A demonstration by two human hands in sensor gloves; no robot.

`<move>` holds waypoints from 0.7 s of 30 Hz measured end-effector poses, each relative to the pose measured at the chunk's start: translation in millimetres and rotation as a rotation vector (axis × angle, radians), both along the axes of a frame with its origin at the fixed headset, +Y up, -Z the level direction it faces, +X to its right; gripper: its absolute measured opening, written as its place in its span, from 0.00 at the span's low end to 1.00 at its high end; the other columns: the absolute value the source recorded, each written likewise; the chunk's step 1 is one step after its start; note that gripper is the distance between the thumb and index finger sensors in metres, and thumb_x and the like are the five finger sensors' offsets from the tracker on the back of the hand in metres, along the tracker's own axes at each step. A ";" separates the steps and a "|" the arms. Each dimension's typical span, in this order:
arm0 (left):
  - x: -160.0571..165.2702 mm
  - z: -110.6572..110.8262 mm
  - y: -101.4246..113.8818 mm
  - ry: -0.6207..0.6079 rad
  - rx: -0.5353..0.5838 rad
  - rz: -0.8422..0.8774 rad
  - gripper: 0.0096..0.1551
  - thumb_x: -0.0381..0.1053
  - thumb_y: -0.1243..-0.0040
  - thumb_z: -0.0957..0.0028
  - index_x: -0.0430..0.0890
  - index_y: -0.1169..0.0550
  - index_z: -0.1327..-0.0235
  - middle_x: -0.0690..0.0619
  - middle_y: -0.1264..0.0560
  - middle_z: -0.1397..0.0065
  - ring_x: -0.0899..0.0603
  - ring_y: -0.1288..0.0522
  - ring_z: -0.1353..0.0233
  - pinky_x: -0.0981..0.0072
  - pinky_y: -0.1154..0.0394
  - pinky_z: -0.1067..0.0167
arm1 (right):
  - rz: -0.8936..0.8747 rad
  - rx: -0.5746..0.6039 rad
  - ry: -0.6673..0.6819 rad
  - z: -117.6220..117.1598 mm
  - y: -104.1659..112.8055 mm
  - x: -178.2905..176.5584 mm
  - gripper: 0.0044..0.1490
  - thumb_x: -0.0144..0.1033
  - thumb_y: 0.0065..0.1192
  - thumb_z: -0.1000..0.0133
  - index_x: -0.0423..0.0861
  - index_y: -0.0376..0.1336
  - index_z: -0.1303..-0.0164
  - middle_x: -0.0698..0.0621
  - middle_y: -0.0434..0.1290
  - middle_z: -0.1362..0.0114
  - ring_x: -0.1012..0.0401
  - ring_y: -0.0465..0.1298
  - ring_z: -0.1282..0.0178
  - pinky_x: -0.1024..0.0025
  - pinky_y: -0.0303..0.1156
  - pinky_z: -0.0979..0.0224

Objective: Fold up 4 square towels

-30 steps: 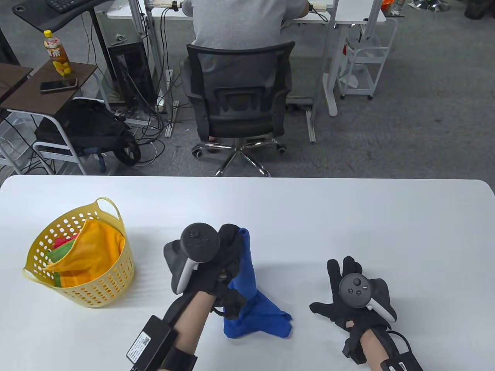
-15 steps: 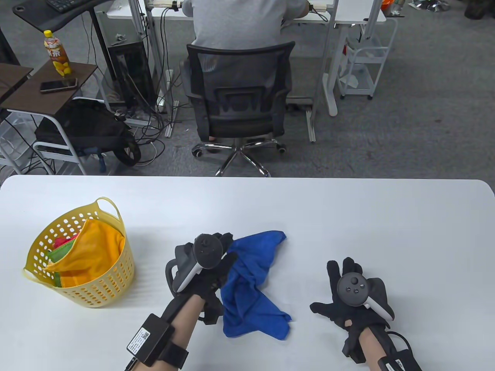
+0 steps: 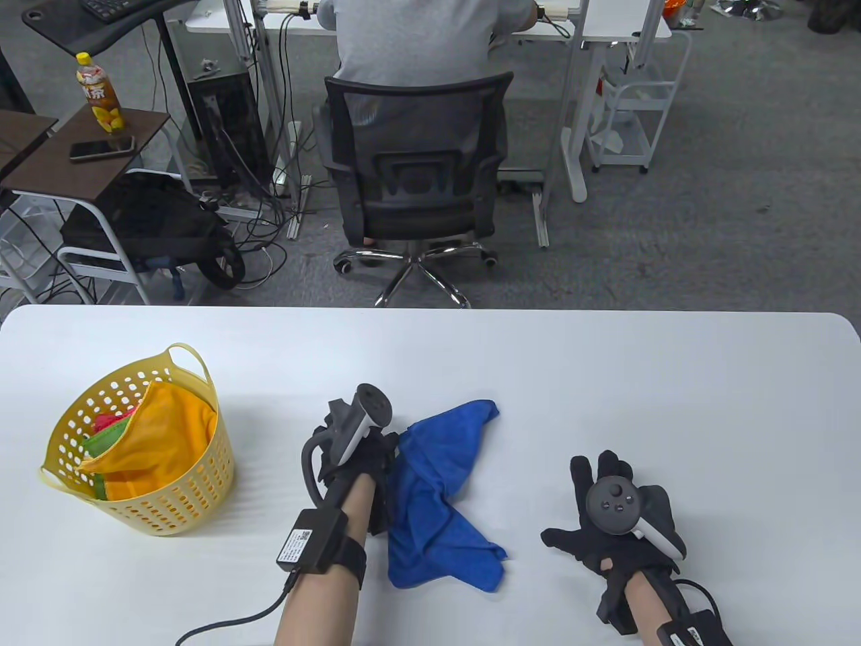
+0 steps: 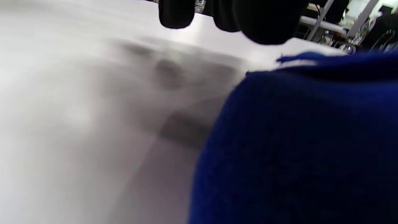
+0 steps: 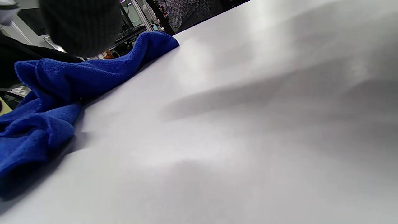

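While the crumpled blue towel lies on the white surface at lower centre of the frame, the left hand rests at its left edge; whether its grip holds the cloth cannot be told. Right hand, lower right: flat, fingers spread, grip empty. Yellow basket, left: orange towel and others inside.

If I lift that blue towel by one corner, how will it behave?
The blue towel lies crumpled in soft folds on the table, so it will probably hang limp. Its fuzzy pile suggests it will grip well and drag rather than slide. It likely weighs little.
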State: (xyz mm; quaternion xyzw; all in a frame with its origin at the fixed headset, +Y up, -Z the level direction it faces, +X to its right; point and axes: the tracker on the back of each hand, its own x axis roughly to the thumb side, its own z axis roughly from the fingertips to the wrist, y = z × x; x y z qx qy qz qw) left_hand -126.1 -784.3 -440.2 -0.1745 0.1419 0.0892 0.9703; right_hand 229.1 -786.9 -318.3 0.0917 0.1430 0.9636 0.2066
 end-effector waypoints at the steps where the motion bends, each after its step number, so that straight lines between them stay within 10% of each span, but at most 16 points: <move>1: 5.8 -3.4 -3.5 -0.025 -0.021 -0.025 0.38 0.64 0.37 0.48 0.67 0.34 0.22 0.51 0.43 0.11 0.37 0.53 0.11 0.39 0.55 0.16 | -0.002 0.000 -0.001 -0.1 0.1 0.2 0.73 0.59 0.67 0.50 0.43 0.23 0.23 0.23 0.16 0.25 0.27 0.24 0.26 0.18 0.29 0.39; 13: 23.7 -6.9 -7.0 -0.062 -0.022 -0.003 0.19 0.57 0.36 0.46 0.67 0.24 0.41 0.52 0.42 0.12 0.35 0.52 0.11 0.37 0.53 0.16 | 0.006 -0.008 0.000 0.0 -0.2 -1.3 0.73 0.58 0.67 0.50 0.43 0.23 0.23 0.23 0.17 0.25 0.27 0.24 0.27 0.18 0.29 0.39; 21: 9.1 28.3 57.5 -0.134 0.282 0.234 0.21 0.54 0.34 0.48 0.63 0.24 0.41 0.60 0.13 0.43 0.49 0.14 0.35 0.44 0.34 0.20 | -0.005 -0.019 0.028 1.2 2.5 -7.4 0.73 0.59 0.67 0.50 0.44 0.21 0.24 0.23 0.24 0.21 0.26 0.26 0.26 0.18 0.30 0.39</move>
